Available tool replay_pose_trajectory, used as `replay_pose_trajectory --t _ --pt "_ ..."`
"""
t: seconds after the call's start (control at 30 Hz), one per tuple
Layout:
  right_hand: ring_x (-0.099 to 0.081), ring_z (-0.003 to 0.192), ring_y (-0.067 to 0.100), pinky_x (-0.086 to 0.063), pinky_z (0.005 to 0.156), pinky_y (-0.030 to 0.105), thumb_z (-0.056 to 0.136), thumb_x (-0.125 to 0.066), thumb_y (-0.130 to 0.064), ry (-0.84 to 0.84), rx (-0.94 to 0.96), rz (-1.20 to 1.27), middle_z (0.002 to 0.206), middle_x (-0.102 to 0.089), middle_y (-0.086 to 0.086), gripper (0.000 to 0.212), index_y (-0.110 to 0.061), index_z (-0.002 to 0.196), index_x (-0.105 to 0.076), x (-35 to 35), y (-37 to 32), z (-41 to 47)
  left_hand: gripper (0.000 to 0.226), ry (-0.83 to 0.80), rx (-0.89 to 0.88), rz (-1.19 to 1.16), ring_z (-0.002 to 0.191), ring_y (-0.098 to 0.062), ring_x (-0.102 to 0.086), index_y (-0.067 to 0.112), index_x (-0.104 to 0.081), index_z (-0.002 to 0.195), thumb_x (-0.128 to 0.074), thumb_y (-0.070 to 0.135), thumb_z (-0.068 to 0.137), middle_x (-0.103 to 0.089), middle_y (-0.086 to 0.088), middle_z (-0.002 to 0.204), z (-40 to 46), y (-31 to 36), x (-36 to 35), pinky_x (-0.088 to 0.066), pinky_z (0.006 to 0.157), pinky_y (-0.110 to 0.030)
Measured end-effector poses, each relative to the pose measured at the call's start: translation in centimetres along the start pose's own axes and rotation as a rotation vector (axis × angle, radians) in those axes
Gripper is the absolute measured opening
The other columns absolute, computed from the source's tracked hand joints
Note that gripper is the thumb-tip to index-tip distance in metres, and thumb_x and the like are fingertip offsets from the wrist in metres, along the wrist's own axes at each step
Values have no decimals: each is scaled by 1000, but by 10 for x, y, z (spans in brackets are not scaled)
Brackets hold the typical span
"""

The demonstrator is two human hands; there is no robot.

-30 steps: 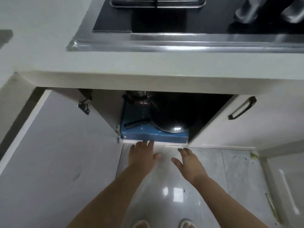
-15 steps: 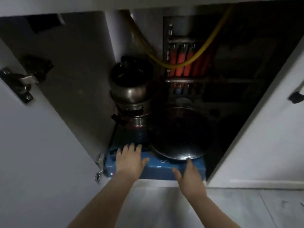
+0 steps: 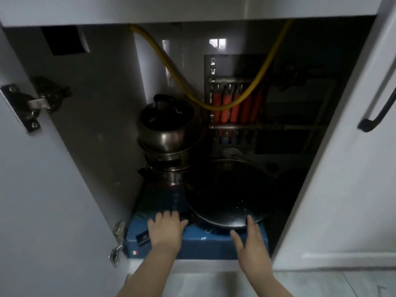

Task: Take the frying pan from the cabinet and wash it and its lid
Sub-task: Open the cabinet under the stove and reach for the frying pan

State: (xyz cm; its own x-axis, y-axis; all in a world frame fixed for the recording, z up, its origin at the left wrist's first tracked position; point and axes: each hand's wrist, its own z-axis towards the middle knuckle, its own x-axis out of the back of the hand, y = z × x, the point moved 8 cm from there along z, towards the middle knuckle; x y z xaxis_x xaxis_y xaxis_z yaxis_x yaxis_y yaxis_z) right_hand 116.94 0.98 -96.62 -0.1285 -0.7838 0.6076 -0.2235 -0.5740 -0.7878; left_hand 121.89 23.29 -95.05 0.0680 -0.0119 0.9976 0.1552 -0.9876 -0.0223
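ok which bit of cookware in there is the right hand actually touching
The wide dark frying pan on the blue box: the right hand has its fingers at the pan's near rim. The stacked steel pots, back left, are untouched.

Both bare forearms are stretched forward. The left hand is laid flat, palm down, fingers together. The right hand is opened, thumb spread aside.

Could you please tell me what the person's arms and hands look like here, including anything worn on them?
Both forearms are bare as far as the frame shows, with no sleeves visible. The left hand and right hand wear no gloves, and no rings, watch or bracelets can be seen. The dim lighting hides finer detail such as the nails.
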Motion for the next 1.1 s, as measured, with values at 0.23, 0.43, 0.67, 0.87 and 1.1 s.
replay_pose_trajectory --t 0.23,0.43,0.67,0.87,1.1 --pt "-11 147 20 -16 116 30 95 -48 -32 114 -53 229 160 -4 7 73 -17 150 -4 -6 -3 -6 48 -31 -30 -103 111 -23 -55 13 -48 121 -37 52 96 -54 -6 120 -33 9 -4 -47 81 -33" --pt "-30 141 25 -27 116 44 91 -55 -35 204 -183 434 158 -19 5 80 -23 150 -2 -9 5 -8 46 -97 -63 -128 102 -25 -63 12 -53 114 -40 51 95 -60 -5 115 -53 17 -7 -44 73 -29" --pt "-34 139 28 -27 115 38 87 -64 -25 229 -285 682 154 -29 8 92 -19 149 3 -13 14 -10 43 -248 57 -377 106 -31 -62 7 -52 116 -47 43 94 -61 -13 116 -70 17 -20 -49 84 -34" --pt "-49 121 33 -51 89 43 87 -64 -16 131 -341 933 140 -38 -5 90 -38 147 -1 -24 13 -8 36 -344 117 -668 47 -21 -56 11 -49 93 -55 46 89 -61 -7 75 -69 11 -29 -53 59 -32" --pt "-45 127 28 -52 92 51 84 -67 -13 66 -311 1073 146 -36 -4 92 -51 142 -7 -24 11 -9 38 -618 259 -1221 44 -17 -60 3 -45 110 -58 34 93 -56 -10 69 -85 24 -41 -52 42 -26"
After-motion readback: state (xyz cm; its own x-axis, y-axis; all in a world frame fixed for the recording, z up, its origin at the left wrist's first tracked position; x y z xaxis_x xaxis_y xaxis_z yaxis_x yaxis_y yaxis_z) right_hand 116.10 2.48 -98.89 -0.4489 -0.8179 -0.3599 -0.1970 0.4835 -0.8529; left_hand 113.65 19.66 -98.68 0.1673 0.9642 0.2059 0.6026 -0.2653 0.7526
